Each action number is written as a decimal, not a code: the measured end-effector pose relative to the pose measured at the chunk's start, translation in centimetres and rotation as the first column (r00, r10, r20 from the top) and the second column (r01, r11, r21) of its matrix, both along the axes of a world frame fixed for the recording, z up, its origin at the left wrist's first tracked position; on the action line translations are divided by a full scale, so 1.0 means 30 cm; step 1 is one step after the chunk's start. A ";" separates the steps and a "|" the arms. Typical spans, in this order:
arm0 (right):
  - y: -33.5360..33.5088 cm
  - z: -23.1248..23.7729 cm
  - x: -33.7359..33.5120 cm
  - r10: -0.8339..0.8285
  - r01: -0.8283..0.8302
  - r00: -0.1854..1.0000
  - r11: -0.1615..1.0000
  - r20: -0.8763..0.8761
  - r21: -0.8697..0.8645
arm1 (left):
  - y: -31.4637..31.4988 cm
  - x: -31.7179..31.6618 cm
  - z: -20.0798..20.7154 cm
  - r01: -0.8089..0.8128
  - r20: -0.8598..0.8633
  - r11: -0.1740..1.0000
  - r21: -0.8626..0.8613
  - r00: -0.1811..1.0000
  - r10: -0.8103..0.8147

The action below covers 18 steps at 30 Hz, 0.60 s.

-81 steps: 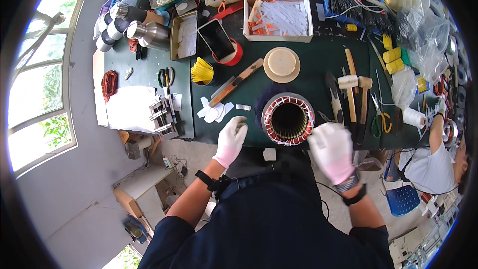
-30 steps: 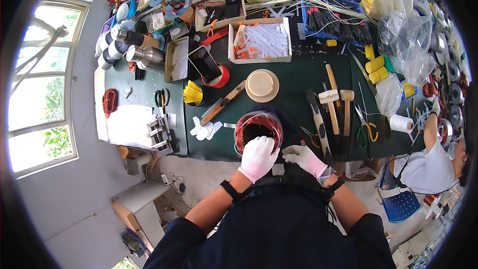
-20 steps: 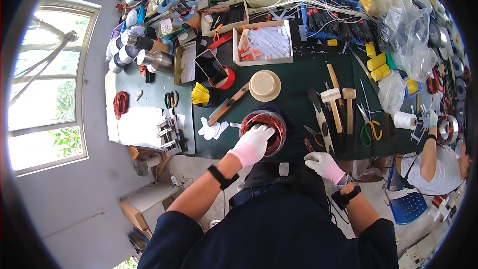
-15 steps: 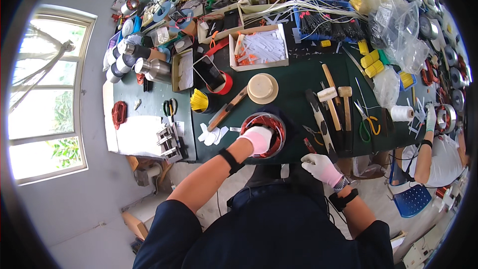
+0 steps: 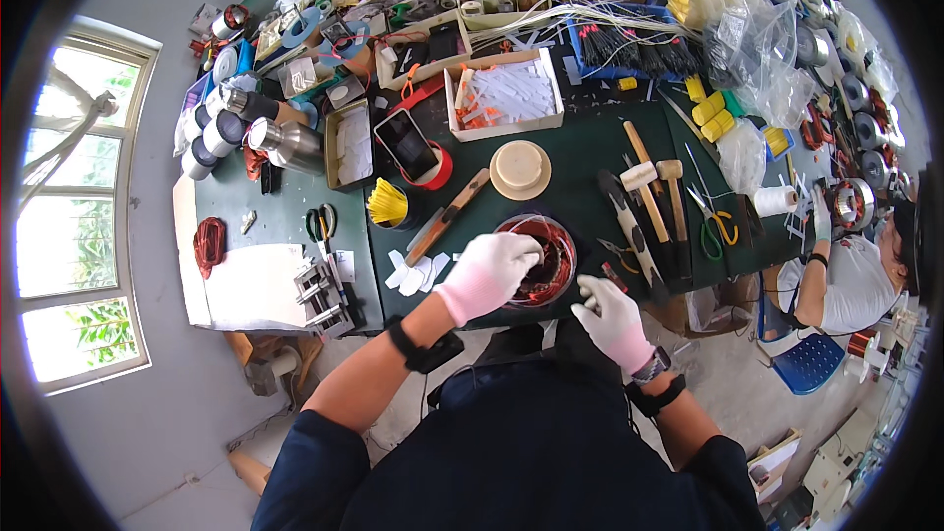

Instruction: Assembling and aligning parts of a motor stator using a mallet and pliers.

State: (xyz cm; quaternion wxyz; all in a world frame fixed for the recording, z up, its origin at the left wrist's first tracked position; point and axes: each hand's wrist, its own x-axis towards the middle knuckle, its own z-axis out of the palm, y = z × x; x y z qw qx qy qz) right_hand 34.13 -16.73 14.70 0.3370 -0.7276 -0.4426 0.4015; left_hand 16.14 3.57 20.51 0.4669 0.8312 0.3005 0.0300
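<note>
A round motor stator [image 5: 568, 280] with red-brown copper windings stands at the near edge of the green bench. At its left rim is my left hand [image 5: 489, 277] in a white and pink glove, fingers curled together over the opening. Whatever they may pinch is hidden. My right hand [image 5: 612, 323], gloved the same way, hovers just off the stator's near right side, fingers loosely bent and thumb apart, with nothing seen in it. A small red tool [image 5: 614, 277] and pliers [image 5: 619, 256] lie to the right of the stator. Behind it sits a cream round block [image 5: 519, 169].
Mallets [image 5: 671, 172], long dark-handled tools and scissors [image 5: 718, 231] lie on the right. Left are a wooden-handled tool [image 5: 447, 216], white paper pieces [image 5: 417, 275] and a cup of yellow strips [image 5: 386, 205]. A box of white strips [image 5: 506, 93] stands farther back. A co-worker [image 5: 846, 275] sits at right.
My left hand has come up out of the stator's opening to its left rim. My right hand has moved left, closer to the stator, and its thumb has spread.
</note>
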 end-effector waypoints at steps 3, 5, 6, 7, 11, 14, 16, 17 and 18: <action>0.114 0.033 -0.085 0.025 -0.067 0.949 0.990 0.316 0.125 | -0.021 -0.049 0.158 -0.044 0.164 0.997 0.057 0.986 0.035; 0.167 0.041 -0.108 0.059 -0.101 0.910 0.992 0.410 0.081 | -0.025 -0.087 0.223 -0.248 0.150 0.952 -0.179 0.950 0.275; 0.185 0.038 -0.112 0.093 -0.126 0.863 0.991 0.497 0.035 | -0.020 -0.123 0.236 -0.353 0.143 0.907 -0.231 0.910 0.390; 0.197 0.014 -0.112 0.095 -0.126 0.863 0.992 0.495 0.029 | -0.009 -0.168 0.263 -0.404 0.221 0.900 -0.162 0.874 0.432; 0.195 -0.044 -0.075 -0.004 -0.059 0.901 0.990 0.434 0.130 | 0.108 -0.319 0.351 -0.708 0.570 0.608 -0.359 0.350 0.744; 0.256 -0.021 -0.102 -0.025 -0.036 0.860 0.993 0.509 0.110 | 0.160 -0.422 0.064 -0.557 0.157 0.831 -0.012 0.819 0.551; 0.269 -0.046 -0.095 -0.005 -0.082 0.881 0.983 0.473 0.162 | 0.026 -0.340 0.006 -0.177 -0.176 0.983 0.048 0.967 0.183; 0.277 -0.051 -0.098 0.026 -0.134 0.900 0.967 0.435 0.219 | -0.045 -0.295 -0.061 -0.037 -0.060 0.990 0.134 0.997 0.045; 0.282 -0.056 -0.090 -0.040 -0.061 0.928 0.965 0.370 0.257 | -0.109 -0.227 -0.102 -0.001 -0.031 0.979 0.202 0.999 0.007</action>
